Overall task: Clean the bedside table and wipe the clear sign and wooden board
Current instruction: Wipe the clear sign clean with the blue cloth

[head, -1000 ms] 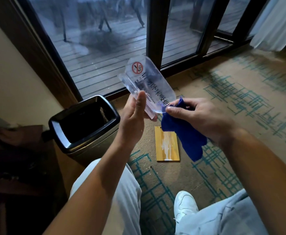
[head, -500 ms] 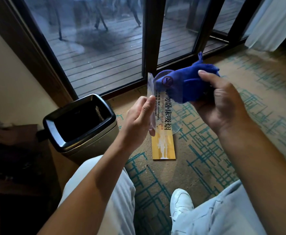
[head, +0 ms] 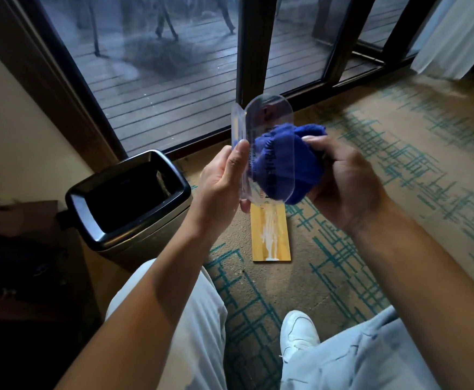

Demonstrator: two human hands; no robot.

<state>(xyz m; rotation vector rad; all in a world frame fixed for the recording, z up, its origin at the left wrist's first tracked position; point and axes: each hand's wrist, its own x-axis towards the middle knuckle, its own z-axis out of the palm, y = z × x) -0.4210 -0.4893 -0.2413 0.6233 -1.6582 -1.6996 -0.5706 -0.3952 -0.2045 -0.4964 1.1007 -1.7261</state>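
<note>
Lately changed: the blue cloth had travelled from the top of the clear sign down to its middle, and the sign had been turned a little so its broad face showed more squarely.
Meaning for the task: this read as a wiping stroke under way on the sign, with the board not yet begun.
Left hand: its fingers were closed round the sign's left edge, thumb on the near side, holding it upright in the air above the floor.
Right hand: its fingers were curled round the bunched cloth, pressing it against the sign's far face.
Look of the sign: a transparent panel, rounded at the top, with a folded flap along its left edge; printed characters ran down it, half hidden by the cloth seen through it.
Wooden board: it lay flat on the patterned carpet below the hands, a pale whitish smear down its middle, seemingly still to be wiped.
Nearby: a dark open bin stood to the left, beside the glass door.
</note>
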